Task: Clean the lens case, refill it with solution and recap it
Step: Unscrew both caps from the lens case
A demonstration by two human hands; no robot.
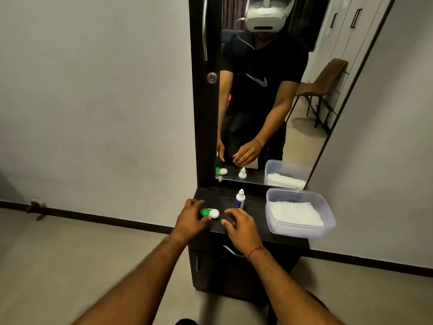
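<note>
Lens case [210, 213], green cap left, white cap right, lies on the tabletop [255, 207] near its left edge. Left hand [188, 222] grips the green end between curled fingers [195, 203] and thumb. Right hand [241, 228] hovers just right of the case, loosely curled, empty. Solution bottle [240, 200] stands beyond, its label unreadable.

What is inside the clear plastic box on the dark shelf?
The plastic box holds white tissue across its bottom. Anything under the tissue is covered and cannot be seen.
</note>
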